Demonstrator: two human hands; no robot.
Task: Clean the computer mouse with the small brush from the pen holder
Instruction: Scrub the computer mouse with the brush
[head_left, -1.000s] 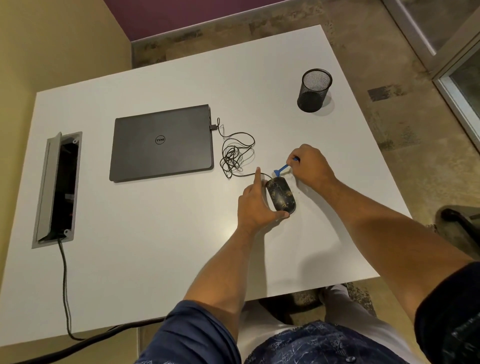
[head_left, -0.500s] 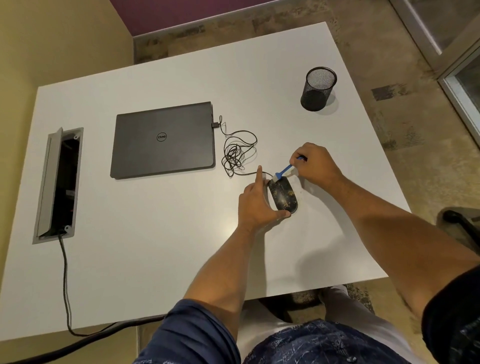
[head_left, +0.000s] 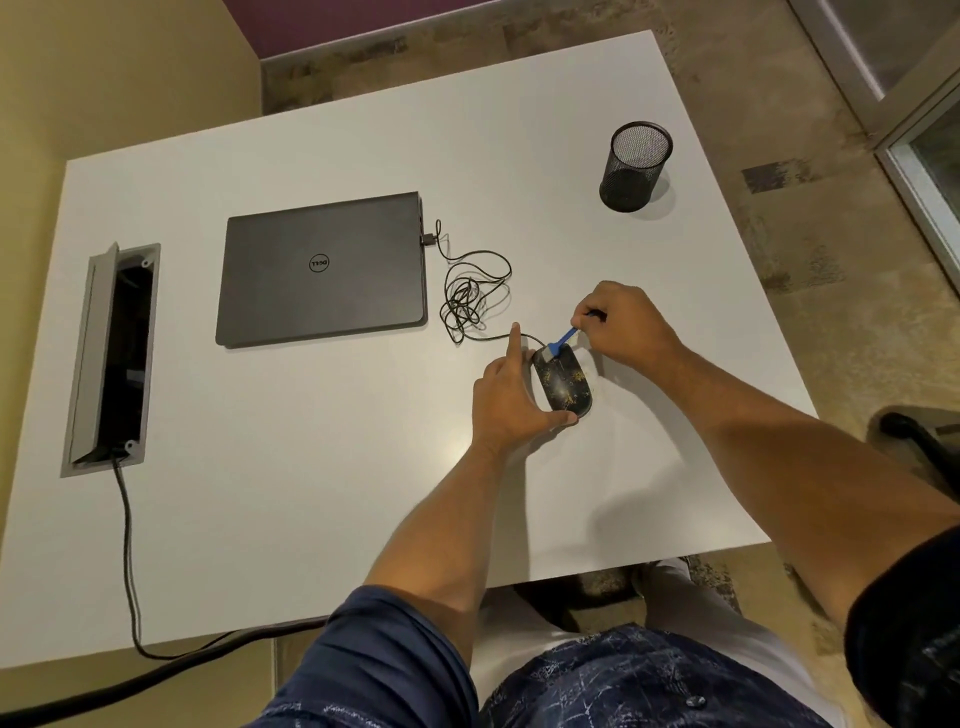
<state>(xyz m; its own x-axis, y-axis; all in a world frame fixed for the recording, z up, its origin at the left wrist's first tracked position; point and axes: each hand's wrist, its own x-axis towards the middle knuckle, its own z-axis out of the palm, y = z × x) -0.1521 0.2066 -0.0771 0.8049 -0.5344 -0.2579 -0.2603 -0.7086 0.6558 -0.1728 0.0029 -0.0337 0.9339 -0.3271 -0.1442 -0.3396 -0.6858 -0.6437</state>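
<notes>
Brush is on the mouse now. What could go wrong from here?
1. Yellowish specks on the mouse may just get swept onto the white table beside it.
2. The left hand steadies only one side; a hard stroke of the brush by the right hand could skid it.

The right hand (head_left: 626, 325) hides most of the brush (head_left: 560, 344) handle, the left hand (head_left: 506, 402) covers the mouse's (head_left: 563, 382) left flank, the pen holder's (head_left: 635, 166) inside is too dark to read, and the black cable (head_left: 130, 545) leaves the bottom-left edge.

Cable tangle (head_left: 470, 299) crowds mouse (head_left: 563, 382); right side open
</notes>
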